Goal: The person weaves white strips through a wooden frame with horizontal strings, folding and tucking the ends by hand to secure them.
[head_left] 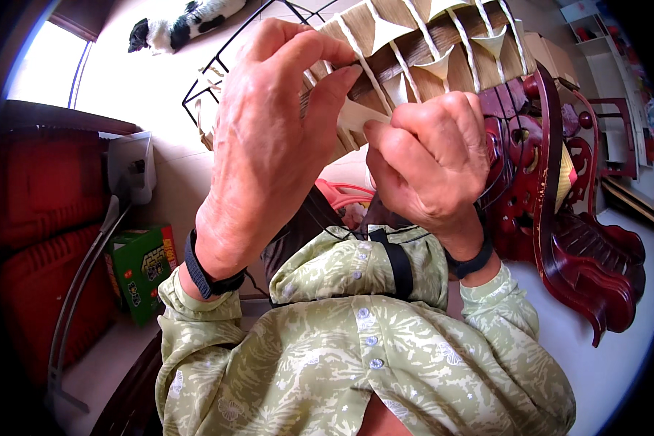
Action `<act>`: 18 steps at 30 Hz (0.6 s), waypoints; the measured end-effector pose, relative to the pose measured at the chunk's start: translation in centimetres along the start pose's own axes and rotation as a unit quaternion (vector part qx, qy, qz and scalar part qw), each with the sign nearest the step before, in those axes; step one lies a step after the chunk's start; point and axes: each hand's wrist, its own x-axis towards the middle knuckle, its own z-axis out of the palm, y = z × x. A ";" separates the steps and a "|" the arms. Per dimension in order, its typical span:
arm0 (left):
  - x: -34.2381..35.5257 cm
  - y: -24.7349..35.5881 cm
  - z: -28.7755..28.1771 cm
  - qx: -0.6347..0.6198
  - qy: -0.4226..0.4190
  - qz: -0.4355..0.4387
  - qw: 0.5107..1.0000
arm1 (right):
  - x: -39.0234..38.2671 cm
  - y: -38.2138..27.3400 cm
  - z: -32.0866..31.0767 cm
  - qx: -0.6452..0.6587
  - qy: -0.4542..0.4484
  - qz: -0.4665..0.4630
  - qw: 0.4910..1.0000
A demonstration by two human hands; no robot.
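In front of me is a black wire frame (221, 55) with a panel of flat brown strips (443, 33), crossed by several white cords (469, 54) and pale triangular pieces (434, 65). My left hand (265, 131) reaches over the panel's near left part. Its thumb and index finger are closed in a pinch at one white cord. Lower and to the right, my right hand (432, 160) is curled into a fist against the panel's near edge, by a pale flat strip (360, 120). Whatever its fingers grip is hidden from this view.
A carved dark red wooden chair (545, 182) stands close on the right. At left are red cushions (47, 182), a green box (142, 269) and a curved grey metal bar (80, 291). Beyond the frame, a black-and-white dog (185, 25) lies on the floor.
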 end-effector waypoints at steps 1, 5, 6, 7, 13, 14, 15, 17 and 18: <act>0.2 0.1 0.0 0.004 -0.008 -0.013 1.000 | 0.0 0.0 0.0 0.001 -0.002 0.001 1.000; 0.8 0.7 -0.6 0.022 -0.049 -0.059 0.997 | -0.1 0.1 -0.5 0.005 -0.017 0.002 1.000; 0.9 0.7 -0.8 0.027 -0.062 -0.069 0.995 | -0.1 0.0 -0.6 0.003 -0.021 0.003 1.000; 0.9 0.6 -0.7 0.030 -0.068 -0.080 0.994 | -0.1 -0.1 -0.8 0.001 -0.025 0.005 1.000; 0.9 -0.1 -1.3 0.012 -0.097 -0.051 0.994 | 0.4 -0.3 -1.6 -0.018 -0.041 0.014 0.999; 1.0 -0.2 -1.3 0.014 -0.098 -0.043 0.994 | 0.4 -0.1 -1.6 -0.015 -0.040 0.011 0.999; 1.1 -0.2 -1.3 0.016 -0.099 -0.036 0.994 | 0.5 0.0 -1.5 -0.012 -0.040 0.009 0.999; 1.1 -0.3 -1.0 -0.009 -0.095 -0.054 0.994 | 0.4 0.3 -1.3 -0.008 -0.038 0.005 0.999; 0.9 -0.3 -0.6 -0.038 -0.091 -0.080 0.992 | 0.5 0.3 -1.3 -0.005 -0.040 0.006 0.999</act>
